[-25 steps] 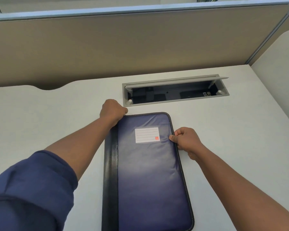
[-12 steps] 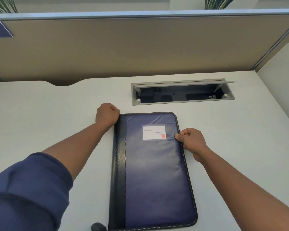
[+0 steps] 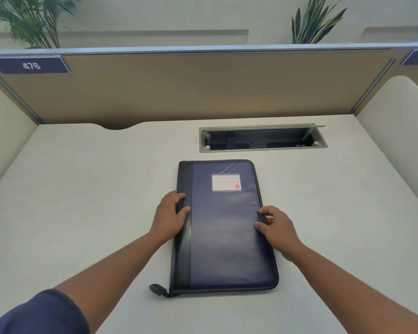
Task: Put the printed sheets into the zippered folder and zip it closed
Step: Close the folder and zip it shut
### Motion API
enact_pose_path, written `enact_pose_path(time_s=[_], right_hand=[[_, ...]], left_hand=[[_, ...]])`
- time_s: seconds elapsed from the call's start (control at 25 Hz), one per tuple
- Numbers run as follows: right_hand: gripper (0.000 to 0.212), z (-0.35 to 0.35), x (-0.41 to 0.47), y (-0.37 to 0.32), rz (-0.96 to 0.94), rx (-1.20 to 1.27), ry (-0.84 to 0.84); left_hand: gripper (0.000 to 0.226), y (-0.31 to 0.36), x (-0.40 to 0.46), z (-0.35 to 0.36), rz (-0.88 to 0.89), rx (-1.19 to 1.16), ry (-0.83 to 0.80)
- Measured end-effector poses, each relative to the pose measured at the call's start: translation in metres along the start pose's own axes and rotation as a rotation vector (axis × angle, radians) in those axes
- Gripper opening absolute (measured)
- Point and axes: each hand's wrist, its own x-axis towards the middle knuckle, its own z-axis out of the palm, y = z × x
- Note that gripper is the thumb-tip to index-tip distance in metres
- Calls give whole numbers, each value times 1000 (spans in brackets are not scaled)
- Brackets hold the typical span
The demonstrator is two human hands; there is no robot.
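Zippered folder [image 3: 223, 227] lies shut on the desk [image 3: 82, 189], left grip [image 3: 170, 216] and right grip [image 3: 276, 229] spread flat at nine and three o'clock; pressing unevenly could slide it.

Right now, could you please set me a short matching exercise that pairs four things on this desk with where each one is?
Things:
1. dark blue zippered folder
2. white lined label with a red square
3. black zipper pull
4. open grey cable tray

Places:
A. recessed in the desk, beyond the folder
B. flat on the white desk, between the left hand and the right hand
C. at the folder's near left corner
D. on the far part of the folder's cover

Pairs: 1-B, 2-D, 3-C, 4-A
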Motion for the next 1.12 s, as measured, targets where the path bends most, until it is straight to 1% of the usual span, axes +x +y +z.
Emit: enact_pose_path(time_s=[0.16, 0.24, 0.32, 0.4, 0.44, 0.48, 0.56, 0.68, 1.12], right_hand=[[49, 1, -38, 12, -77, -183, -18], [58, -2, -53, 19, -150, -248, -33], [76, -5, -69, 29, -186, -283, -106], [105, -6, -83, 44, -234, -334, -233], [117, -4, -88, 51, -257, -382, -284], [124, -1, -91, 56, -276, -437, -310], [124, 4, -91, 59, -301, -517, -307], [116, 10, -84, 49, -280, -517, -287], [116, 25, -61, 31, -274, -498, -276]], left_hand=[[51, -8, -52, 2, 45, 75, -83], [60, -14, -77, 4, 80, 84, -127], [81, -24, -99, 5, 101, 98, -206], [105, -34, -117, 5, 127, 122, -321], [113, -38, -124, 4, 152, 154, -370], [116, -41, -129, 2, 181, 192, -406], [111, -43, -133, -4, 218, 241, -425], [103, -39, -127, -12, 195, 248, -403], [101, -40, -104, -22, 145, 193, -374]])
